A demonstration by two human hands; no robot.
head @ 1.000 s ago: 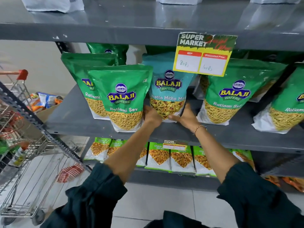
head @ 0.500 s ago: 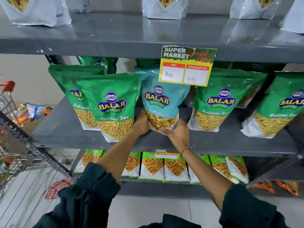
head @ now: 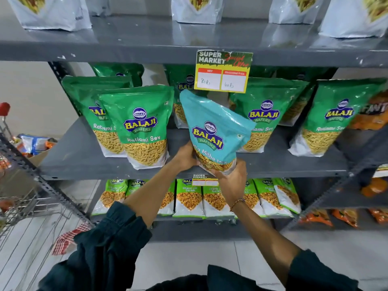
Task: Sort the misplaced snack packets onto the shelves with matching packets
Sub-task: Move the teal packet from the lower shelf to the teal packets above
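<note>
A teal Khatta Mitha Mix packet (head: 214, 131) is held tilted to the left, just in front of the middle shelf (head: 84, 156). My left hand (head: 184, 155) grips its lower left corner and my right hand (head: 232, 179) cups its bottom right. Green Ratlami Sev packets (head: 142, 127) stand on that shelf to the left, and more green Ratlami Sev packets (head: 263, 116) stand behind and to the right. The lowest part of the teal packet is hidden by my fingers.
White packets (head: 196, 9) line the top shelf. Green Chana packets (head: 189, 196) fill the shelf below. Orange packets (head: 344, 217) lie at the right. A yellow price tag (head: 223, 71) hangs from the upper shelf edge. A shopping trolley (head: 21, 198) stands at left.
Both hands have pulled the teal packet forward off the middle shelf and tipped its top to the left. The view has shifted up, so the top shelf's packets show more.
</note>
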